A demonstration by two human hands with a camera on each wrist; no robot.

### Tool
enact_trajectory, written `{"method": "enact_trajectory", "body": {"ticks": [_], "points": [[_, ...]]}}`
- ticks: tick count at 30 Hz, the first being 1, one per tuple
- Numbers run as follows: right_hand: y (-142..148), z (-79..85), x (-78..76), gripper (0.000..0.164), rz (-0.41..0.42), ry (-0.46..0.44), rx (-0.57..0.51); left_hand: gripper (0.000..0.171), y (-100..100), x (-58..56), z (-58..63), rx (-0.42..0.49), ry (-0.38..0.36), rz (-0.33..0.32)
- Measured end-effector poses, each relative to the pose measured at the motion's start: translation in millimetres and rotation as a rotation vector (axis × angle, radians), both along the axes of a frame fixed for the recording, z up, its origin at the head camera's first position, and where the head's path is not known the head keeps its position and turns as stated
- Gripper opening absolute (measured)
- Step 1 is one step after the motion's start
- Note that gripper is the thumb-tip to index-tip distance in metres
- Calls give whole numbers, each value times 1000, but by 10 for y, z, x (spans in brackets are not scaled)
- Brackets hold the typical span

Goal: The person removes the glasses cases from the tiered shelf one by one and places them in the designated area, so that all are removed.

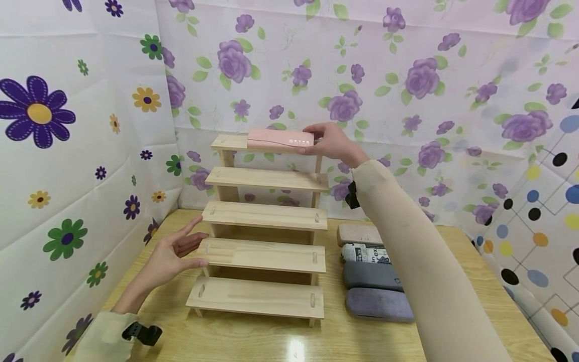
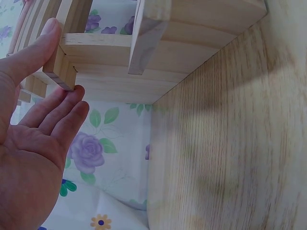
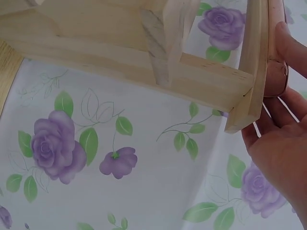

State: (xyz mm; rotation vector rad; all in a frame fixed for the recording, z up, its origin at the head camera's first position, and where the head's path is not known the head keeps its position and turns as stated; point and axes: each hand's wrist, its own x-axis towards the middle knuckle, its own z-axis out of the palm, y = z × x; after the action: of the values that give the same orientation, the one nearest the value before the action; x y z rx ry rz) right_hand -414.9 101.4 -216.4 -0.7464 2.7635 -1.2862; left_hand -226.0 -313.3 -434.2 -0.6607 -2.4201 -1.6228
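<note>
A pink glasses case [image 1: 271, 138] with a flap and small white marks lies along the top shelf of a wooden stepped rack [image 1: 264, 216]. My right hand [image 1: 332, 143] grips its right end, thumb in front and fingers behind. In the right wrist view, the end of the pink case [image 3: 276, 76] sits against the top board, between thumb and fingers. My left hand [image 1: 167, 256] is at the rack's left side. Its thumb and fairly straight fingers touch the ends of the lower shelves; the left wrist view shows the fingertips [image 2: 79, 91] at a board's corner.
Right of the rack, several cases lie in a row on the wooden table [image 1: 226, 342]: beige [image 1: 357, 235], black-and-white print [image 1: 364, 253], dark grey [image 1: 371, 275], purple [image 1: 379, 304]. My right forearm partly covers them. Flowered cloth [image 1: 289, 60] hangs behind.
</note>
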Motion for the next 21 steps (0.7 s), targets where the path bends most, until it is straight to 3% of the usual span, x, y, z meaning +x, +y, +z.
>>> {"method": "enact_trajectory", "body": {"ticks": [13,21], "points": [[105,-60,61,63,32,-9,-133,102,4,-19,-2,-10,5,4],[130,-104,115,64,10,-29,-219,102,-1,-9,-8,3,-3,-4]]}}
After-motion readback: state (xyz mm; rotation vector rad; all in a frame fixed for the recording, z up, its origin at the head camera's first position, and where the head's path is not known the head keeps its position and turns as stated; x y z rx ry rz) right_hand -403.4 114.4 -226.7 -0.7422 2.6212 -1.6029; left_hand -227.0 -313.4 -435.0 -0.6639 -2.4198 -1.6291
